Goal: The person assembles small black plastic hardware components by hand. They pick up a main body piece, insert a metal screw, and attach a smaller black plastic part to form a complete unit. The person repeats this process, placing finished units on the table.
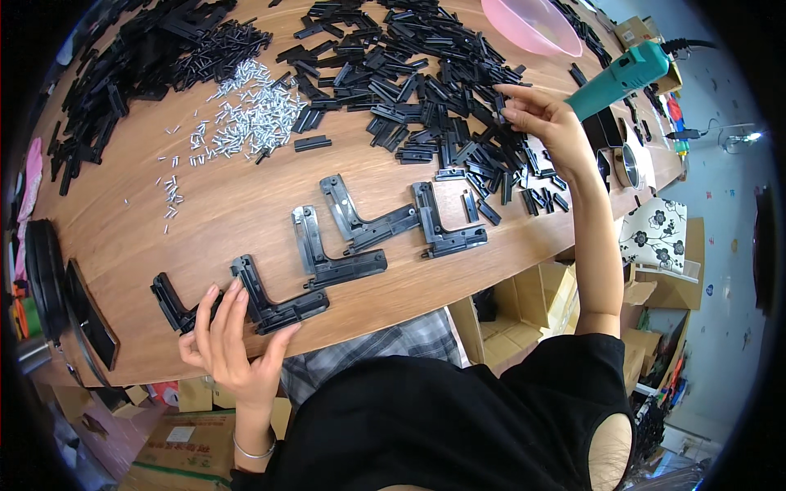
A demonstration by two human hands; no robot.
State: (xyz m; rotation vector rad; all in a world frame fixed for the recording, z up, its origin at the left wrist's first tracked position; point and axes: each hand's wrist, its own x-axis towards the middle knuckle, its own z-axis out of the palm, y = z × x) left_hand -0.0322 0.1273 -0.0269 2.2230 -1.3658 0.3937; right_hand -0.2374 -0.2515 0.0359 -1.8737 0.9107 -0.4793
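Several black L-shaped plastic parts, like toy-gun grip halves, lie in a slanting row along the near side of the wooden table. My left hand (233, 348) rests over the two leftmost; its fingers are stretched out, thumb apart, touching the second L-shaped part (282, 309). Partly under the fingers is the leftmost L-shaped part (169, 303). At the right edge of the large pile of small black plastic pieces (426, 78), my right hand (550, 123) is closed in a pinch. A small black plastic piece (500, 105) shows between its thumb and fingers.
Silver screws (258, 114) are heaped left of the pile, with black screws (221, 49) behind. A teal corded power tool (622, 79) stands close to my right hand. A pink bowl (532, 24) sits at the back; a black case (47, 278) lies at the left edge.
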